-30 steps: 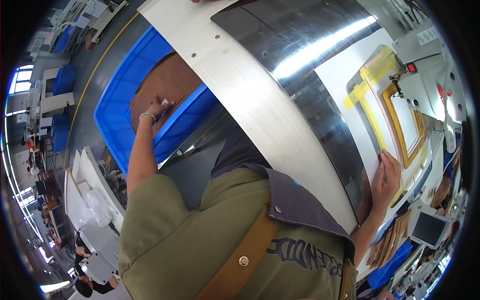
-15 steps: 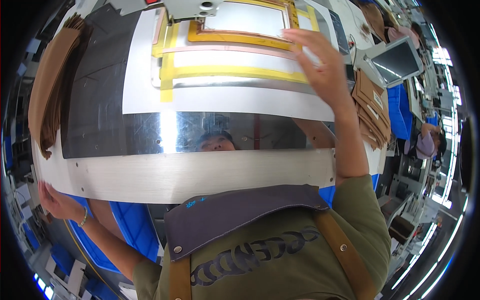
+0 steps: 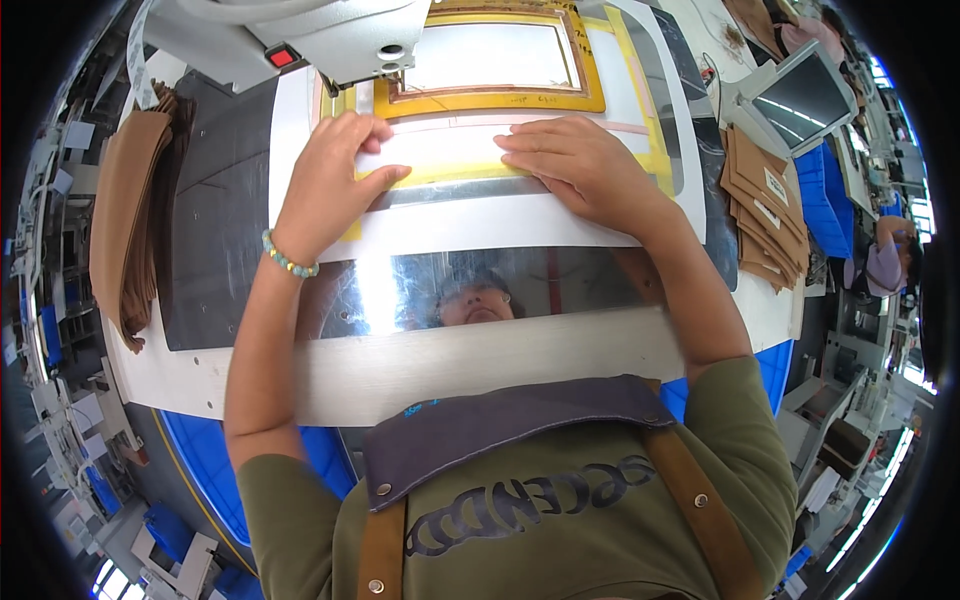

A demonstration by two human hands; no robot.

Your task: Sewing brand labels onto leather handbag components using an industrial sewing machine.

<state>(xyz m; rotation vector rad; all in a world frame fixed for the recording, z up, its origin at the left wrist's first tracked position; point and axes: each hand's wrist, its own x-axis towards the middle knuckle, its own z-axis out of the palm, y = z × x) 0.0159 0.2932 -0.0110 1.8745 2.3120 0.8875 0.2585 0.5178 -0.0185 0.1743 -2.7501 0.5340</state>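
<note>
In the head view, a yellow frame (image 3: 490, 103) is seen at twelve o'clock, just beyond a taped white panel (image 3: 450, 146). Over the panel, the left hand (image 3: 340, 178) is held toward ten o'clock, thumb spread from fingers; the right hand (image 3: 588, 168) toward one, fingers extended together. Contact cannot be told.

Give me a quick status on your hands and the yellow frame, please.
Left hand and right hand open at the yellow tape, nothing visibly held. Yellow frame lying just beyond. Machine head overhangs frame's left side.
</note>
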